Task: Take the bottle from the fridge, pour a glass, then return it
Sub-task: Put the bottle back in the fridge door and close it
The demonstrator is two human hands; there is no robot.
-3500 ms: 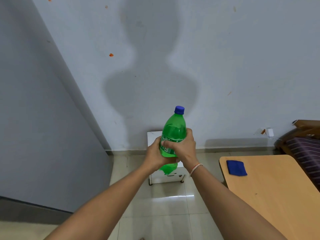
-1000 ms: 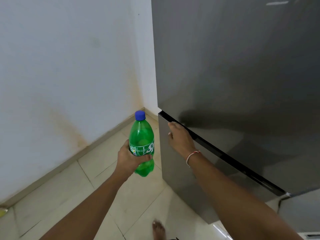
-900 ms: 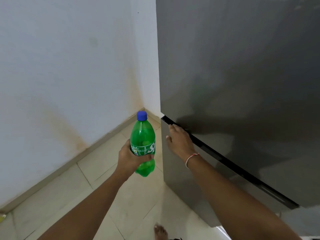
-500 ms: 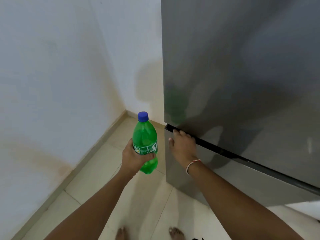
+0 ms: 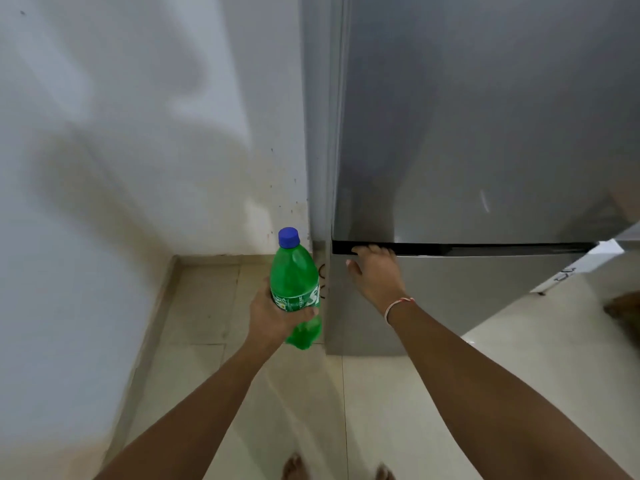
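Now the left hand (image 5: 273, 318) is gripping the green bottle (image 5: 296, 292) round its label, upright beside the fridge (image 5: 485, 133); it is probably light, smooth and slightly squashy. The right hand (image 5: 375, 271) is hooking its fingers into the door gap.

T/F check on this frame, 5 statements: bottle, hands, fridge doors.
1. The left hand holds the green plastic bottle upright. True.
2. The bottle's blue cap is off. False: it sits on the neck.
3. The right hand has its fingers in the dark gap above the grey fridge's lower door. True.
4. The right hand also has a grip on the bottle. False: it is apart from it, at the fridge.
5. The lower door stands wide open with shelves visible. False: no interior shows.
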